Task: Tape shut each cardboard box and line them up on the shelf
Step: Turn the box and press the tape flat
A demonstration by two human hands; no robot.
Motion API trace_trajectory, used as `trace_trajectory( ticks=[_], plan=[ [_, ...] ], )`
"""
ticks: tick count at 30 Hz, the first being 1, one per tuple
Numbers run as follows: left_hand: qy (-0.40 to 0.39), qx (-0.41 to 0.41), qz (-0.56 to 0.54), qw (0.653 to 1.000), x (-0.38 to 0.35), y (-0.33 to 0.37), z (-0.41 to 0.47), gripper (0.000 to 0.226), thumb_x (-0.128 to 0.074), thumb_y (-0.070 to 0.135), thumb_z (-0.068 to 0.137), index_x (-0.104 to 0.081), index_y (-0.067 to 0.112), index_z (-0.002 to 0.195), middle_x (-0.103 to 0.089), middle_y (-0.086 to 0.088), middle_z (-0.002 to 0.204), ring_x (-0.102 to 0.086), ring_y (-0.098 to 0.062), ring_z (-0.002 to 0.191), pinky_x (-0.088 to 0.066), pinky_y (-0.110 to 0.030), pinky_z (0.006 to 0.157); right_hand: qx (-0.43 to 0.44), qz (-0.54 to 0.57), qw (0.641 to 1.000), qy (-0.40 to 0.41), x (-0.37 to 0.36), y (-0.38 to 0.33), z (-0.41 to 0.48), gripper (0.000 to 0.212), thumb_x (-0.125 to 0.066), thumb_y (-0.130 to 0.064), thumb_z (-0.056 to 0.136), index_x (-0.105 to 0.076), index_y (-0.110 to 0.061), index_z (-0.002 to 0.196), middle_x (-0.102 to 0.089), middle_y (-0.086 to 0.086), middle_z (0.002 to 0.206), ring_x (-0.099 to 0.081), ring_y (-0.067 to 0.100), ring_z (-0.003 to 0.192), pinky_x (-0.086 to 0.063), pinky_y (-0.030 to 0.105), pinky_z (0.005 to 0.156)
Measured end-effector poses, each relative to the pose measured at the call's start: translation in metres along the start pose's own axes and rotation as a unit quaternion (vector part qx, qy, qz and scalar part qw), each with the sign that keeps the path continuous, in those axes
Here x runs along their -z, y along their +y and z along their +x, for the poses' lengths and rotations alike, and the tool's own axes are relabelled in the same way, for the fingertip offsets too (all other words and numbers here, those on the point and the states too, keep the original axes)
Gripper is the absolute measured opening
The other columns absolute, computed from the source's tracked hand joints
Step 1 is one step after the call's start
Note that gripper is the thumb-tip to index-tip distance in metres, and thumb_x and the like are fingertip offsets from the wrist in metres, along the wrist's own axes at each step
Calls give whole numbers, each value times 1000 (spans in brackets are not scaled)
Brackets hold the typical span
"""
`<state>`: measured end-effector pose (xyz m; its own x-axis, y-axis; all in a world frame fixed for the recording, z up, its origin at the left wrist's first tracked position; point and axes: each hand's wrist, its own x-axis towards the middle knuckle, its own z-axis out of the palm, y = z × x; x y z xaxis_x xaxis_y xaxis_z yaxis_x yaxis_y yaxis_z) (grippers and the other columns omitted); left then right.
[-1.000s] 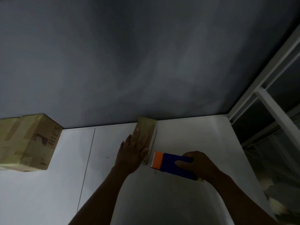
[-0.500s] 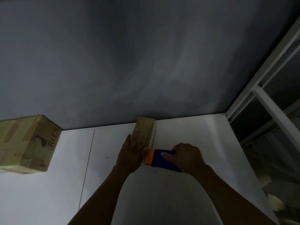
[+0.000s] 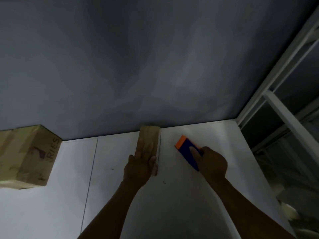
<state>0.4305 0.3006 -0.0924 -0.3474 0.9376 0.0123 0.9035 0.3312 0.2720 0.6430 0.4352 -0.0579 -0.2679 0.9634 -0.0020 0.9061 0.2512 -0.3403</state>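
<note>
The small cardboard box (image 3: 149, 135) stands in the middle of the white shelf (image 3: 215, 133). Its far end touches the gray wall (image 3: 120, 66). It is long and thin, and it is closed, so what is inside does not show. The left hand (image 3: 139, 164) lies flat on top of it, with the fingers straight and close together, pointing at the wall. The hand hides the near half of the box top.

Near the box on its right, but not touching it, is a blue block (image 3: 187, 150) with an orange end. The right hand (image 3: 213, 163) grips it. The fingers curl round the near part, and one finger lies along the top. The orange end points up and to the left, toward the wall.

Far to the left stands a big cardboard box (image 3: 29, 156), well apart from the small one. It is closed, with strips of tape across it and the letters "RIES" on its side. A thin line (image 3: 91, 169) runs across the shelf between the two boxes.

At the right edge of the shelf there is a white frame (image 3: 284, 118) with dark panes.
</note>
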Motion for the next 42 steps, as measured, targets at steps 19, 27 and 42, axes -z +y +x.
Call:
trace_trajectory(
  ticks=[19,27,42],
  plan=[
    [-54,28,-56,997,23,-5,-43,86,5,76,81,-10,28,150,-8,-10,156,-63,-21,92,-50,-24,64,82,26,995,-50,-53,3,-22,58,-78,-34,73,-58,1,116,-63,21,103,-60,40,94,-50,46,79],
    [-10,32,-141,990,9,-6,-49,57,-20,55,97,-4,31,147,16,10,155,-51,-19,121,-51,-23,76,164,308,904,-248,-33,-60,-97,60,-46,-22,97,-17,-23,149,-25,-18,145,-24,-6,129,-14,-4,97],
    [22,114,-306,945,13,-2,-56,89,-24,77,80,-8,26,151,11,5,154,-23,-10,133,-35,-17,97,-28,400,880,-254,-39,-58,-77,53,-56,-32,94,-38,-20,142,-47,-6,139,-47,7,120,-36,12,91]
  ],
)
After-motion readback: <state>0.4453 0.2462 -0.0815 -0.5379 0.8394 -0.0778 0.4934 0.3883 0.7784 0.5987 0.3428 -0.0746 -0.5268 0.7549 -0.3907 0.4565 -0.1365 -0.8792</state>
